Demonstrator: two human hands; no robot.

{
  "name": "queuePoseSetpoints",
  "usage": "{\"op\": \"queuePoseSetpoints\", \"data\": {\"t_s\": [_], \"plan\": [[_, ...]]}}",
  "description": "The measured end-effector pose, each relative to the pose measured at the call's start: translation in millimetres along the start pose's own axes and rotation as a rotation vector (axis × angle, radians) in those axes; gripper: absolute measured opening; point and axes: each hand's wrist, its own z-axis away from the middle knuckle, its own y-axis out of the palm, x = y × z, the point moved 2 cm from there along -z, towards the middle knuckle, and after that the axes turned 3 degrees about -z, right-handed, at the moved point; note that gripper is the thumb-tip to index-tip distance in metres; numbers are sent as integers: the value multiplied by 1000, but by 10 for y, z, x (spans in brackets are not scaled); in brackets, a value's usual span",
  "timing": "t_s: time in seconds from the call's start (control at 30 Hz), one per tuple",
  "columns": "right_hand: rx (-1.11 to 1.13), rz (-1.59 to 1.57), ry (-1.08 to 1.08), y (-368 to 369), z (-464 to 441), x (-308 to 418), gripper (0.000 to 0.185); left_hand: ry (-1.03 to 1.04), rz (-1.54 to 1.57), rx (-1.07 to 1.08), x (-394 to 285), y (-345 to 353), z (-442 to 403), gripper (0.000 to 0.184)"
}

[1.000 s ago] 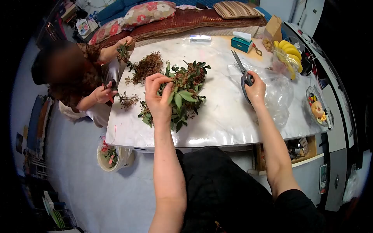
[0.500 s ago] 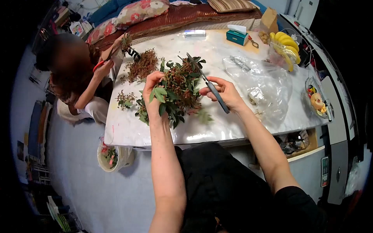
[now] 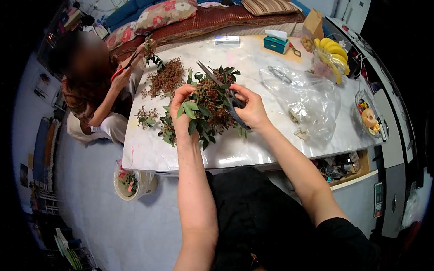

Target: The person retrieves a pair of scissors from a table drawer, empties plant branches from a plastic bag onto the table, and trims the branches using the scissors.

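Stems of leaves and reddish-brown berries [image 3: 210, 103] sat, in the head view, over the pale table [image 3: 257, 140], directly between the two hands. The left hand [image 3: 177, 116] curled its fingers round their left side, exact hold partly hidden by leaves; the right hand [image 3: 254, 111] gripped dark-handled scissors [image 3: 226, 88], blades parted, just right of the bunch. The scissors' long axis slanted from near right to far left, tips across the foliage; the stems' own axis was lost among leaves. Print on the white box [image 3: 226, 40] was too small to read.
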Motion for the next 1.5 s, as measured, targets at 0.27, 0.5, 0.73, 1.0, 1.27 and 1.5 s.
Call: {"op": "queuePoseSetpoints", "data": {"t_s": [0.27, 0.5, 0.73, 1.0, 1.27, 1.5], "plan": [[-50, 60, 13, -124, -21, -35, 47, 184, -413, -9, -92, -56, -28, 13], [-163, 413, -72, -585, -145, 73, 42, 410, -1001, 26, -255, -8, 61, 13], [-307, 805, -102, -898, -245, 107, 44, 351, -819, 4, -273, 58, 99, 13], [47, 27, 260, -484, 189, 535, 49, 535, -1024, 72, -233, 339, 193, 15], [29, -40, 268, -196, 255, 519, 58, 808, -1120, 36, -92, 496, 272, 16], [-59, -69, 210, -268, 320, 460, 52, 723, -1211, -23, -35, 411, 246, 12]]}}
